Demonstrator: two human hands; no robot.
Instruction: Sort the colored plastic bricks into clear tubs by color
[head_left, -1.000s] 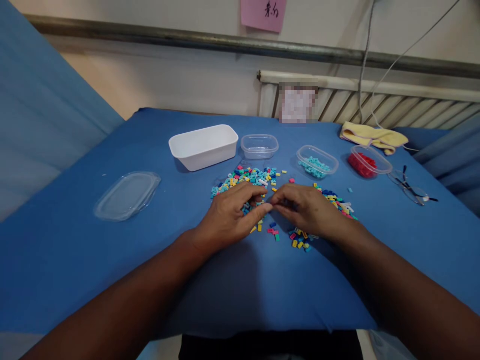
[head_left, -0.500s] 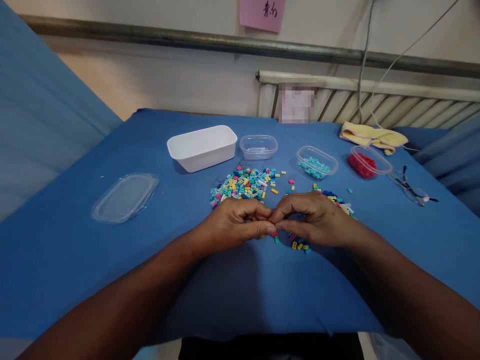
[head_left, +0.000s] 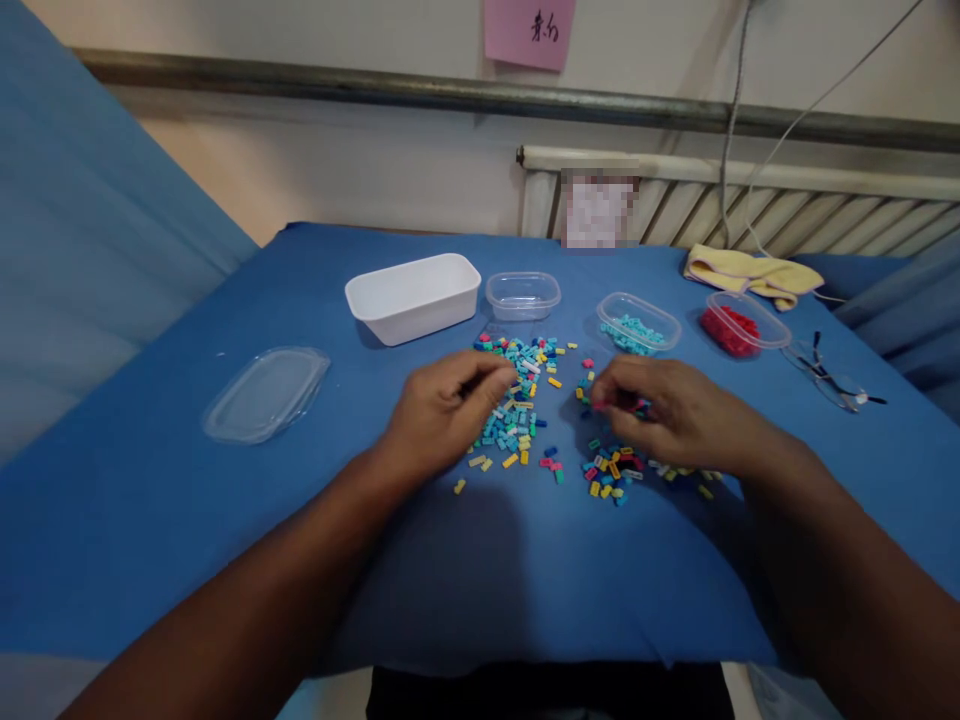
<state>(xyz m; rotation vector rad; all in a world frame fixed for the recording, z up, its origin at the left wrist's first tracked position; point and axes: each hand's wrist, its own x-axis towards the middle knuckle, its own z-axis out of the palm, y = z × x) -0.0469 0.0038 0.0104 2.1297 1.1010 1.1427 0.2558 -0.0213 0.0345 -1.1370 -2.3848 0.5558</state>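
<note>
Fingers of the right hand, as I watch through the head camera, pinch a small red piece between thumb and forefinger. On the left hand, I see thumb and forefinger drawn near each other at the tips, but I cannot tell whether anything is gripped there. I have the two hands well apart, with a few loose bricks between them. Just beside the left fingers, partly hidden by them, lies the left pile of bricks, mixed in colour and mostly turquoise. Under and nearer me than the right fingers is the right pile of bricks. Beyond the left fingers I find a white tub and a clear container. Beyond the right fingers sits the container of turquoise bricks, with the container of red bricks farther right. Everything rests on the blue-covered worktop.
</note>
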